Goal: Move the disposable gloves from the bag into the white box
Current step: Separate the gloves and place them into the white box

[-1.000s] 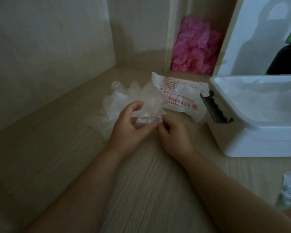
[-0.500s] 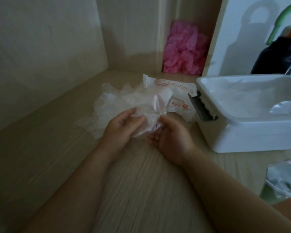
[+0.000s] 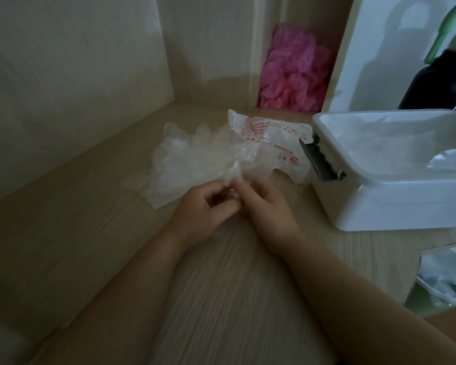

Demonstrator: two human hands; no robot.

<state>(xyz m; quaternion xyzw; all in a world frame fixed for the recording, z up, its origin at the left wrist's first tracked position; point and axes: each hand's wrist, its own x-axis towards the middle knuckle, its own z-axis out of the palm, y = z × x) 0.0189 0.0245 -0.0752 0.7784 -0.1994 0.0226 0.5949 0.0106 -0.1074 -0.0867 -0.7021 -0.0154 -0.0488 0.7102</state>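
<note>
A heap of clear disposable gloves (image 3: 195, 159) lies on the wooden desk, just left of a crumpled white bag (image 3: 277, 138) printed in red. My left hand (image 3: 206, 209) and my right hand (image 3: 263, 204) meet in front of the heap, and both pinch the lower edge of one clear glove that rises between them. The white box (image 3: 395, 204) stands open to the right, with a dark latch (image 3: 319, 159) on its near left side. Clear plastic lies inside it.
Pink crumpled plastic (image 3: 292, 69) fills a niche at the back. A dark bottle with a green loop (image 3: 437, 80) stands behind the box. Wooden walls close the left and back. A clear bag (image 3: 448, 283) sits past the desk's right edge.
My hands have drawn together and now pinch the glove between fingertips, where half a second ago they held it more spread apart. The view has shifted slightly.
</note>
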